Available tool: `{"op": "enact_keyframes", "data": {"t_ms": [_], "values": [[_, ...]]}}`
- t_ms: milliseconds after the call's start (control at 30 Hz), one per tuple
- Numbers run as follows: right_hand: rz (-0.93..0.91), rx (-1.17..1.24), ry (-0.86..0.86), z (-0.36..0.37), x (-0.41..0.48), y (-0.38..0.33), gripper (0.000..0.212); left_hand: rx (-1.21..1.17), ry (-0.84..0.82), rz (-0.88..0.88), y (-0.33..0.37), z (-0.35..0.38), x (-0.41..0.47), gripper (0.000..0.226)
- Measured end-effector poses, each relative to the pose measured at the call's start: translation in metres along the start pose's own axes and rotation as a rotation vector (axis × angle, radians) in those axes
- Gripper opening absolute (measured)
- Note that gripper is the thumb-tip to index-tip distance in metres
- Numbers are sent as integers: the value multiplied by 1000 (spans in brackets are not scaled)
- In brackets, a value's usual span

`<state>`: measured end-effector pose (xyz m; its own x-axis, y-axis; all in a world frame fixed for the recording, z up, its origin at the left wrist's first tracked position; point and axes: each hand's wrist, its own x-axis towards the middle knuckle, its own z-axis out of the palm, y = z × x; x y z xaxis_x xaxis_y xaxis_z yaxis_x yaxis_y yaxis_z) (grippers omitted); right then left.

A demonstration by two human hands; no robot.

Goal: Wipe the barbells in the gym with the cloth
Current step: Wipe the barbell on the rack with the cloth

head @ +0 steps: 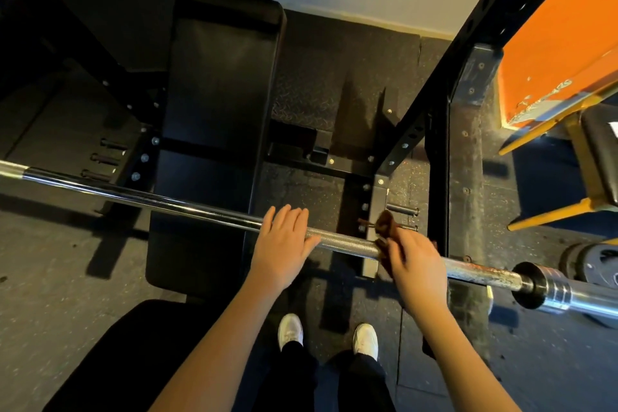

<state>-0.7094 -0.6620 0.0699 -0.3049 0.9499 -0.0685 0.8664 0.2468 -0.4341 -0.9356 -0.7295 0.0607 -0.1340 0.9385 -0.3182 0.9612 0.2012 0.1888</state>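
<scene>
A long steel barbell runs across the view from the left edge to a chrome sleeve at the right. My left hand rests on top of the bar with straight fingers, near its knurled section. My right hand grips a brown cloth that is wrapped over the bar just right of the knurling. Part of the cloth sticks up above the bar; the rest is hidden under my fingers.
A black padded bench lies under the bar. Black rack uprights rise at the right and at the left. An orange box and yellow frame stand at the right. A weight plate lies behind the sleeve. My white shoes stand on rubber flooring.
</scene>
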Motion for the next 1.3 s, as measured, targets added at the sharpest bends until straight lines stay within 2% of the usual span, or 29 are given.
{"op": "enact_keyframes", "data": {"t_ms": [67, 133, 267, 367, 467, 567, 700, 767, 833, 933, 1033, 1167, 1233, 1300], "values": [[25, 59, 34, 6, 0, -2, 14, 9, 5, 8, -2, 2, 2, 73], [-66, 94, 19, 20, 4, -21, 10, 7, -15, 20, -3, -1, 8, 69], [-199, 41, -43, 29, 16, -46, 20, -20, -47, 17, -4, -9, 21, 59], [-152, 68, -101, 9, 18, -15, 24, -14, -40, -25, 1, -11, 22, 60], [-90, 97, 9, -1, 5, 7, 13, 19, -2, -29, 7, -7, 16, 61], [-82, 129, 61, 19, 4, -18, 14, 18, -6, -13, 5, -6, 18, 63], [-247, 73, 25, 39, 19, -61, 27, -14, -26, -4, 2, -10, 28, 56], [-261, 58, -18, 31, 26, -50, 27, -31, -42, -8, 2, -13, 34, 58], [-192, 78, -28, 16, 24, -22, 25, -34, -28, -29, 2, -15, 35, 60], [-102, 108, 60, 1, 10, 7, 24, 3, 3, -27, 2, -10, 29, 61], [-127, 92, 90, 17, 17, -16, 25, 24, 9, -3, 0, -9, 31, 63], [-223, 50, 34, 32, 37, -54, 30, 6, 4, 5, -3, -14, 45, 59], [-253, 43, 25, 24, 40, -41, 32, -14, -15, -12, -2, -17, 54, 59], [-194, 57, 38, 9, 37, -18, 32, -27, 1, -42, 1, -18, 57, 60]]}}
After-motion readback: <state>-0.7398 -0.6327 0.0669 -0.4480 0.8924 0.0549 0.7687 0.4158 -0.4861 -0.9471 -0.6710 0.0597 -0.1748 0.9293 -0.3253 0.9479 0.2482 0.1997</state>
